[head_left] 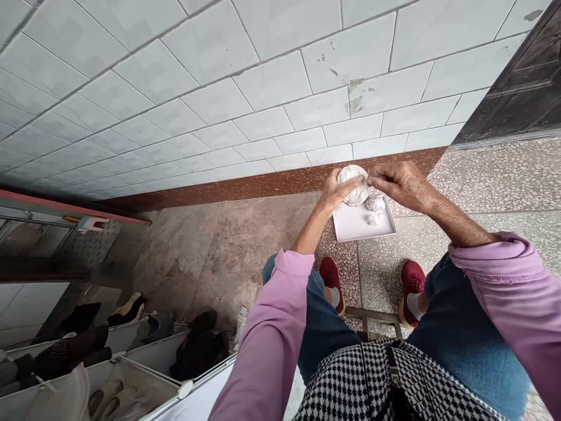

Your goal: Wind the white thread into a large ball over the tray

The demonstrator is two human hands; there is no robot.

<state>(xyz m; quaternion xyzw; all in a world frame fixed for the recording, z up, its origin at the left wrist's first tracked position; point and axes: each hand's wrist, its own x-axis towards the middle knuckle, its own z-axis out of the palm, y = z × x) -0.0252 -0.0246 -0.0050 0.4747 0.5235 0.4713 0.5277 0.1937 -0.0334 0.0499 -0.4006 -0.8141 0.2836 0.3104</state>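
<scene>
My left hand (pixel 337 190) is wrapped round a white ball (pixel 352 175) with a shiny, strand-like surface; it looks like wound yarn or plastic, but I cannot tell which. Close against its right side, my right hand (pixel 401 181) has thumb and finger pinched together. Whatever lies between those fingertips is too small to make out. Below both hands, a shallow white box (pixel 363 233) rests on the floor. Inside it sit a larger speckled white ball (pixel 374 203) and a smaller one (pixel 372 219).
A white tiled wall (pixel 267 88) rises in front, above a brown skirting (pixel 245 188). To the left stands a rack (pixel 151 365) with several shoes. My red shoes (pixel 332 275) flank the floor near the box. A dark door (pixel 521 88) is at the far right.
</scene>
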